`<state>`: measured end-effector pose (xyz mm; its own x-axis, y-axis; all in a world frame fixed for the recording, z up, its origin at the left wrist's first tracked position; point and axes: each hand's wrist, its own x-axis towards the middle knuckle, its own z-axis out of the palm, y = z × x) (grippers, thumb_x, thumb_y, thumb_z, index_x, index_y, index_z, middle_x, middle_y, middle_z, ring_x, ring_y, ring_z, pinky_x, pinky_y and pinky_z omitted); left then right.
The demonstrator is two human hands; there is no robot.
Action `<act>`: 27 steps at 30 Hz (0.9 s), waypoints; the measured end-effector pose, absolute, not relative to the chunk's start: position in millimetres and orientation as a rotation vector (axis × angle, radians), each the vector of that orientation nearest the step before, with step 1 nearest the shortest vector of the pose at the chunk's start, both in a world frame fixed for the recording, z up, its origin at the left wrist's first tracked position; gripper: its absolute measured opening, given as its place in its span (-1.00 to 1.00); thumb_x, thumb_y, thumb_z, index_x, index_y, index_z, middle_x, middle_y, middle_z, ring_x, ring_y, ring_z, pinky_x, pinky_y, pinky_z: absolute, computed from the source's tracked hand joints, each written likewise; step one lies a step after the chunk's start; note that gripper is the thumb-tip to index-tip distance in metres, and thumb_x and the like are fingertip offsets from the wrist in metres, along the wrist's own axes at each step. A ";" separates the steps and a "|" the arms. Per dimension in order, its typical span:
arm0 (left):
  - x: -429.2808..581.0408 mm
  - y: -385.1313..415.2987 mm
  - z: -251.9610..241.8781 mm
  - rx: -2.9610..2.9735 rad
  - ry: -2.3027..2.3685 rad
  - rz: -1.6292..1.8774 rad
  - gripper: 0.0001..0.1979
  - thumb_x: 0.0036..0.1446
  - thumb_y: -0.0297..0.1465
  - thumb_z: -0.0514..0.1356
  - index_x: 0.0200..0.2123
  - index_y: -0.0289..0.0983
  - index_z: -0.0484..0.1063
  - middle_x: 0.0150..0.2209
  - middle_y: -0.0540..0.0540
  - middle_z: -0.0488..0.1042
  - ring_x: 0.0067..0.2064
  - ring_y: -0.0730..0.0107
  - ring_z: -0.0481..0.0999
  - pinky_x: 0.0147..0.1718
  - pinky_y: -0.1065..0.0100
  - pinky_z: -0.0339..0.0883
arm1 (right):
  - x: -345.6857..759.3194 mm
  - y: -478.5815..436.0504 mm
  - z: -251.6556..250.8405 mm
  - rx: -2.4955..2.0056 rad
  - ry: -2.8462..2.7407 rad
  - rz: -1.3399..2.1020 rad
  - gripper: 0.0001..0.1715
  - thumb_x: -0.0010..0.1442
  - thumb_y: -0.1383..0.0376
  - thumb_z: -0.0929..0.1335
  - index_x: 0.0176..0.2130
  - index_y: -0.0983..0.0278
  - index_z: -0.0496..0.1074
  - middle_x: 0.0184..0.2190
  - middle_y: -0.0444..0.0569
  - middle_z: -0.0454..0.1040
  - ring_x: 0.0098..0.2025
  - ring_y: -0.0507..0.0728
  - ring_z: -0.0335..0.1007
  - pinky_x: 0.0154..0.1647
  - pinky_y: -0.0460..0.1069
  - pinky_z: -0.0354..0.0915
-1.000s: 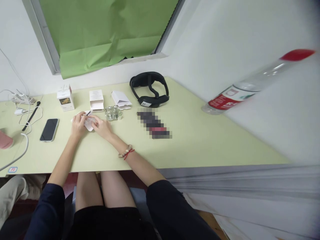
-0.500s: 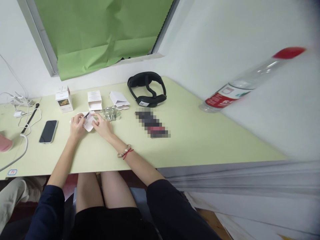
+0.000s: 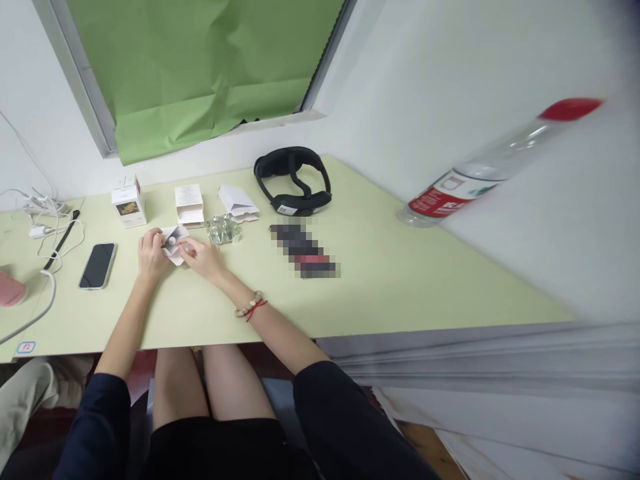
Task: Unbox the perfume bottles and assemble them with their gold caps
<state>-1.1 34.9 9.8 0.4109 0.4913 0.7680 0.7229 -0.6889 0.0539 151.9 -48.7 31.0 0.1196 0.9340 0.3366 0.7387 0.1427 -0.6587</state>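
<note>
Both my hands meet over a small white packet (image 3: 173, 244) on the pale green desk (image 3: 380, 280). My left hand (image 3: 150, 251) pinches its left side with curled fingers. My right hand (image 3: 204, 257), with a bead bracelet on the wrist, grips its right side. What is inside the packet is too small to make out. A clear crinkled wrapper (image 3: 221, 228) lies just right of my hands. A small white box (image 3: 189, 203) stands just behind them.
A phone (image 3: 97, 265) lies face up at the left, beside white cables (image 3: 43, 227). Another small box (image 3: 129, 205), a folded white card (image 3: 238, 201) and a black headband (image 3: 293, 180) sit further back. A red-capped bottle (image 3: 480, 177) lies at the right.
The thin dark item seen at my left fingertips earlier no longer shows. Both hands have closed in tighter on the white packet. The view shifted slightly.
</note>
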 end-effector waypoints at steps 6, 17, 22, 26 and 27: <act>0.9 27.7 14.6 -2.576 -0.985 -0.957 -0.81 0.18 -0.36 0.11 -0.13 -0.24 0.38 -0.06 -0.29 0.45 -0.06 0.14 0.43 -0.10 0.16 0.22 | 150.6 -44.9 31.3 -1.780 -1.507 0.352 -0.64 0.14 0.01 0.38 -0.21 0.16 0.59 -0.55 -0.15 0.51 -0.46 0.04 0.39 -0.42 -0.11 0.11; 7.6 17.5 12.6 -2.747 -0.899 -0.724 -0.71 0.14 -0.40 0.12 -0.05 -0.23 0.43 0.04 -0.29 0.41 0.06 0.07 0.39 -0.04 0.15 0.21 | 149.3 -39.6 18.5 -1.854 -1.656 0.426 -0.65 0.16 0.10 0.37 -0.08 0.13 0.56 -0.42 -0.05 0.58 -0.35 0.13 0.46 -0.39 -0.07 0.21; 8.8 18.9 14.4 -2.685 -0.995 -0.747 -0.71 0.15 -0.45 0.08 -0.07 -0.20 0.44 0.02 -0.27 0.43 0.05 0.08 0.40 -0.04 0.15 0.19 | 148.4 -35.2 13.8 -1.790 -1.573 0.456 -0.69 0.12 0.10 0.39 -0.16 0.14 0.59 -0.46 -0.11 0.56 -0.42 0.08 0.41 -0.42 -0.08 0.19; 6.3 21.8 17.8 -2.651 -1.020 -0.787 -0.72 0.18 -0.40 0.08 -0.05 -0.20 0.44 0.01 -0.26 0.45 0.04 0.09 0.41 -0.03 0.15 0.17 | 146.6 -31.5 13.3 -1.726 -1.482 0.489 -0.71 0.08 0.09 0.39 -0.29 0.20 0.61 -0.56 -0.14 0.49 -0.49 0.04 0.34 -0.45 -0.11 0.16; 5.6 22.8 18.5 -2.648 -1.018 -0.794 -0.72 0.18 -0.39 0.08 -0.04 -0.20 0.44 0.01 -0.26 0.45 0.04 0.09 0.41 -0.02 0.15 0.17 | 146.5 -30.9 13.7 -1.708 -1.463 0.499 -0.70 0.07 0.09 0.39 -0.31 0.21 0.61 -0.59 -0.15 0.47 -0.50 0.02 0.31 -0.47 -0.11 0.15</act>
